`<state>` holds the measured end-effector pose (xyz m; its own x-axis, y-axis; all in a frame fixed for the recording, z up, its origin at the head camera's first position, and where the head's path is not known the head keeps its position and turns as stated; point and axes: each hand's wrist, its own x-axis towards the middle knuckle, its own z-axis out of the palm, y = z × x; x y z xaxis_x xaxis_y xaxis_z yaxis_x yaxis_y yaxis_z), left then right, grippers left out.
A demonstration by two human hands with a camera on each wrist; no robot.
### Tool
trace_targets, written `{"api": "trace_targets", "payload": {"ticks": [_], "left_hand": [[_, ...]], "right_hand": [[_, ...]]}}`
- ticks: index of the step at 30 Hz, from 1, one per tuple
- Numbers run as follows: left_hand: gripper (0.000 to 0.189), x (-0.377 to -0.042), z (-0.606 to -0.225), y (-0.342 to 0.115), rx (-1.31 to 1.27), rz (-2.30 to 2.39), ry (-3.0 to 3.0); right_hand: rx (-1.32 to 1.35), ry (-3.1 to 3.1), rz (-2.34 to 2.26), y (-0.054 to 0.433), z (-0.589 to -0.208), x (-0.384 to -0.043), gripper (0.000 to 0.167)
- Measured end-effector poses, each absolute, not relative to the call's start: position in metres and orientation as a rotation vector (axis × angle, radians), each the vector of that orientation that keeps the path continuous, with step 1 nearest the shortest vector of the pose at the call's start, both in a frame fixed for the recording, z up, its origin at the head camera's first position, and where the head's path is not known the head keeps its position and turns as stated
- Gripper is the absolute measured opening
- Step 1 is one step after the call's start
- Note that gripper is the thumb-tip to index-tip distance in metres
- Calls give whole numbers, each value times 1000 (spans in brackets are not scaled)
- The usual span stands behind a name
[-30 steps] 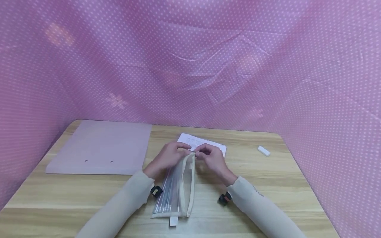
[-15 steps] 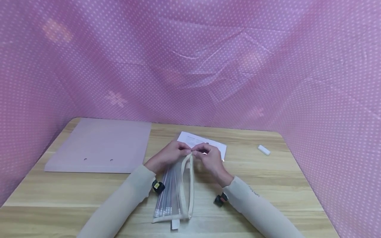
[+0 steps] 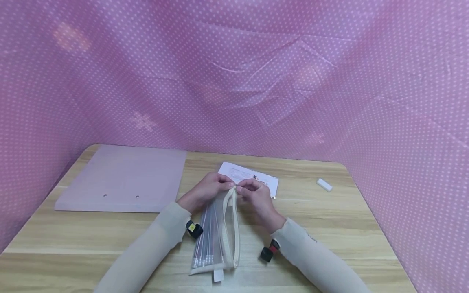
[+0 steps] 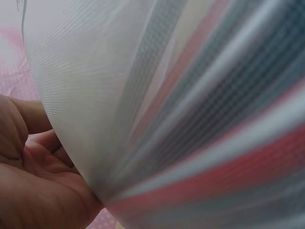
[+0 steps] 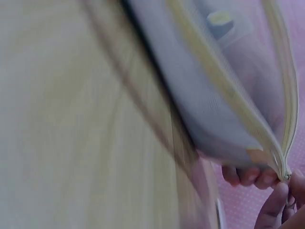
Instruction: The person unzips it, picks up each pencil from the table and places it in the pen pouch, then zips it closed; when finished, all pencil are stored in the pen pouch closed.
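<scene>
A see-through mesh zipper pouch [image 3: 216,240] with cream zipper edging stands between my hands, its zipper gaping along most of its length. Several pencils [image 3: 205,244] show inside through the mesh; in the left wrist view they appear as red and dark stripes. My left hand [image 3: 207,190] pinches the pouch's far corner by the zipper end. Right beside it, my right hand [image 3: 258,199] pinches the zipper pull [image 5: 288,177] between thumb and finger. In the right wrist view the two zipper sides meet at those fingertips, and the left fingers [image 5: 248,176] curl behind the mesh.
A pale pink folder [image 3: 128,179] with two holes lies at the back left of the wooden table [image 3: 91,236]. Behind my hands lies a white printed paper packet [image 3: 253,176]. A white eraser [image 3: 324,185] sits at the right. Pink dotted cloth [image 3: 234,81] surrounds the table.
Both hands have shifted slightly left with the pouch's far end, still pinching it. The right wrist has dropped a little toward me. The folder, packet and eraser stay in place.
</scene>
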<state>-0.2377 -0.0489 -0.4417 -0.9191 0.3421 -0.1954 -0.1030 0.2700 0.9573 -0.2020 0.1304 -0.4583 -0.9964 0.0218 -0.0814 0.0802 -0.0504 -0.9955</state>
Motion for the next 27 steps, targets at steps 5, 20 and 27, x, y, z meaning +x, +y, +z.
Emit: {"api": "trace_targets", "payload": {"ticks": [5, 20, 27], "left_hand": [[20, -240, -444, -52, 131, 1712, 2200], [23, -248, -446, -59, 15, 1680, 2346], [25, -248, -449, -55, -57, 1633, 2413]], "right_hand": [[155, 1953, -2329, 124, -462, -192, 12], [118, 2000, -2160, 126, -459, -147, 9], [59, 2047, -2083, 130, -457, -118, 9]]}}
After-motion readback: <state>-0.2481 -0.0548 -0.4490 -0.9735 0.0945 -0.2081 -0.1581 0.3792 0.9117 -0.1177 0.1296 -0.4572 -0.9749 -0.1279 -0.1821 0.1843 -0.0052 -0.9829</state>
